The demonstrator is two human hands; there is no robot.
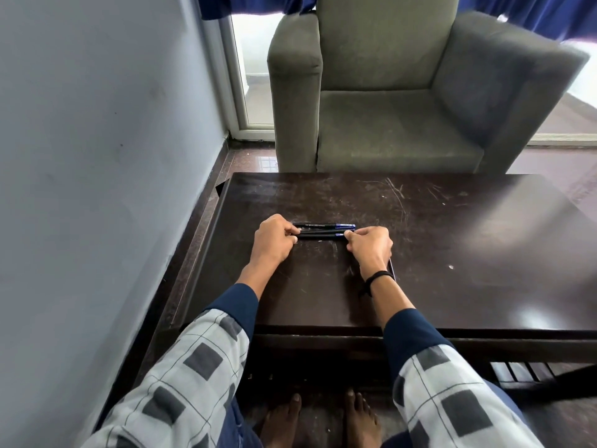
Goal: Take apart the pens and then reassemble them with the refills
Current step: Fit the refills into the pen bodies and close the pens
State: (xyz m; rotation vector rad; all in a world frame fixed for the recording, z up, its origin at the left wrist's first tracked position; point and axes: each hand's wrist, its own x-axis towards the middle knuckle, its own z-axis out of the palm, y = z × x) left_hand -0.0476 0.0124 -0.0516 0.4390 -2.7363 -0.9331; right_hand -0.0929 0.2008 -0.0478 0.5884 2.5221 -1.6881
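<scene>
Print along the far pen [323,225] (too small) is unreadable.

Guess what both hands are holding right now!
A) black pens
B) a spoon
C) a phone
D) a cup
A: the left hand and the right hand each grip one end of the black pens, at the dark table.
</scene>
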